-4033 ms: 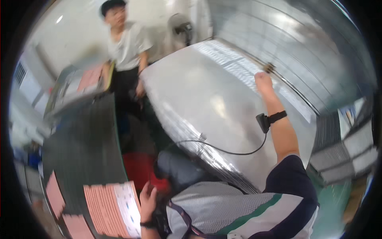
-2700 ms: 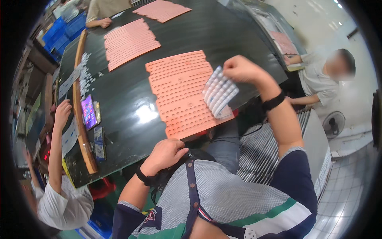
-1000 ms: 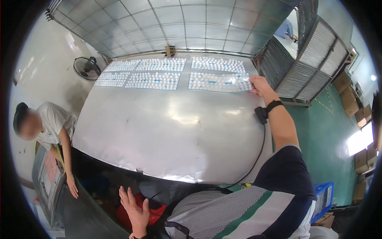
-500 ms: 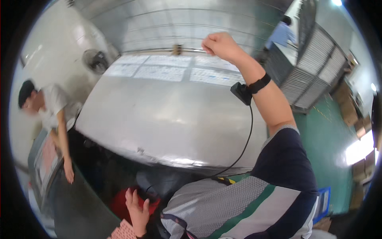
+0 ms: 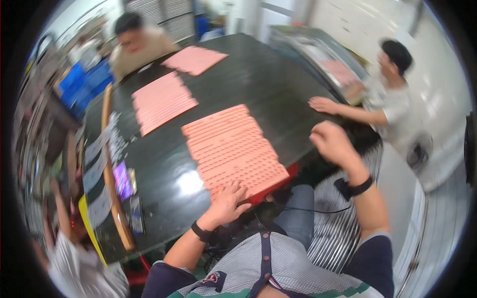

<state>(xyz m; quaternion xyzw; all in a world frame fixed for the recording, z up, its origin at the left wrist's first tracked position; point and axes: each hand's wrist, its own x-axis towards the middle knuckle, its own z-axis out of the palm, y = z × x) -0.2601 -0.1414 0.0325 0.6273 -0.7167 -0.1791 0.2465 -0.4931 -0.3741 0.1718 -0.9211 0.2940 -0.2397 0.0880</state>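
At the far left a co-worker's arm (image 5: 57, 198) reaches along a wooden strip (image 5: 112, 188) that edges the dark, glossy bench (image 5: 164, 164), beside a small lit screen (image 5: 121, 180) and pale paper slips. Moving right, we see flat salmon-pink ribbed sheets laid out on the bench; the nearest pink sheet (image 5: 233, 149) is a long rectangle whose long axis runs from the far left toward the near right. Our left hand (image 5: 226, 201) rests on its near corner, fingers spread flat and pressing the surface, a black band at the wrist. The sheet thus lies directly under and ahead of this hand, which is clearly the nearer one. A red edge (image 5: 268, 191) shows just beneath that corner. Further right, our right hand (image 5: 332, 141) hangs raised above the bench edge, apart from the sheet, fingers loosely curled and blurred; we cannot tell whether they pinch anything. Beyond it, another person's hand (image 5: 323, 105) lies flat on the bench.
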